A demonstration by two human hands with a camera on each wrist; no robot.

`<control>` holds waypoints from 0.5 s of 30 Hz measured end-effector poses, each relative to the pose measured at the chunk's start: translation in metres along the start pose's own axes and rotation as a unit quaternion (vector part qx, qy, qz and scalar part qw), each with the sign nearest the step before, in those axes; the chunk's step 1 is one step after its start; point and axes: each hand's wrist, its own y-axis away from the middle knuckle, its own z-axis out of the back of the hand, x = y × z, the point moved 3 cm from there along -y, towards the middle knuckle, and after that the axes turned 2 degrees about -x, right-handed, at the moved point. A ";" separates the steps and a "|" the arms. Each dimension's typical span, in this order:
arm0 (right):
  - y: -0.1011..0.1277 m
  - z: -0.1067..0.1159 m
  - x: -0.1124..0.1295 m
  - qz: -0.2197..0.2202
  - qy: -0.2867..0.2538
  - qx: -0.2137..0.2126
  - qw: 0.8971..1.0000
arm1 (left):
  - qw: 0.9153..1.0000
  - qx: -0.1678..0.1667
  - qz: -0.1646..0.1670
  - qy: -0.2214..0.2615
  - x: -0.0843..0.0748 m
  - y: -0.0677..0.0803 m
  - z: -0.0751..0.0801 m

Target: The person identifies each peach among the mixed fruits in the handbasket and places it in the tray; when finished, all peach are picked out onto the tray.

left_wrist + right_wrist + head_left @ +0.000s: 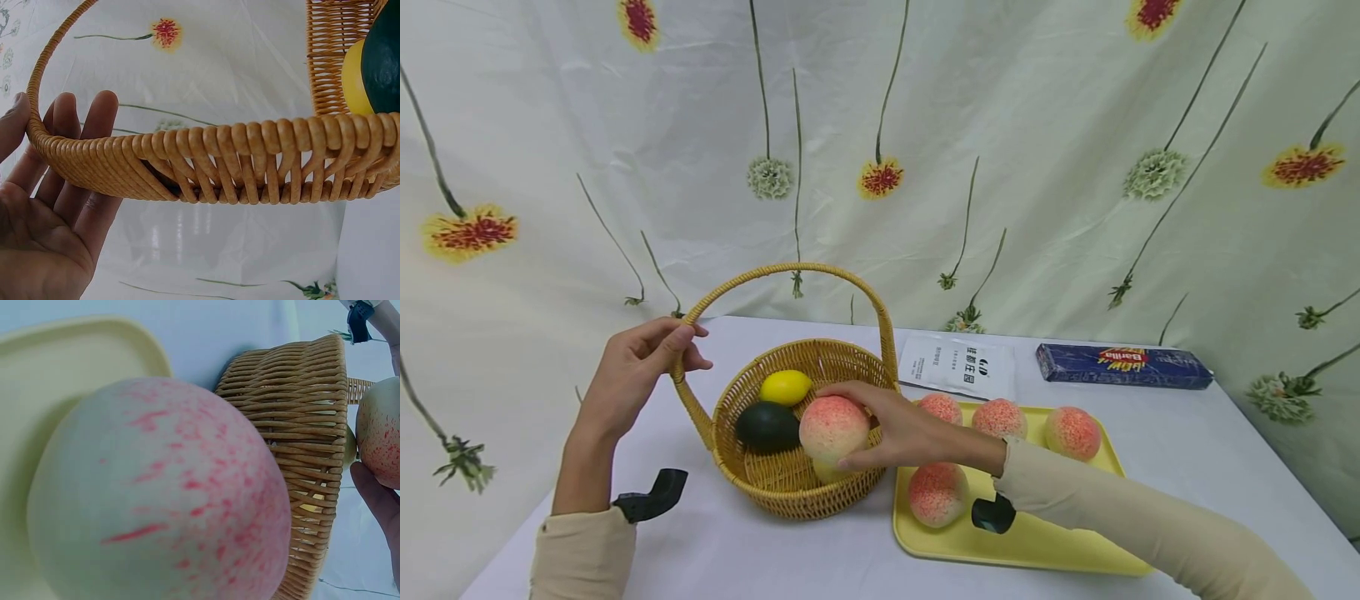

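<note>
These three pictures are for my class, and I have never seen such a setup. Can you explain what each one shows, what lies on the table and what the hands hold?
No machine here: a person works with bare hands, wearing three cameras. The wide picture comes from the head; the other two from the wrists.

The left hand holds the handle of a wicker basket; the left wrist view shows that handle close up. The right hand grips a peach over the basket, which holds a lemon and a dark green fruit.

On the table lies a yellow tray with four more peaches, one filling the right wrist view. Behind it lie a white packet and a blue box.
</note>
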 end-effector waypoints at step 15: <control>0.016 0.006 -0.002 0.016 0.032 -0.016 0.999 | 1.000 0.008 -0.005 0.001 0.002 -0.001 0.001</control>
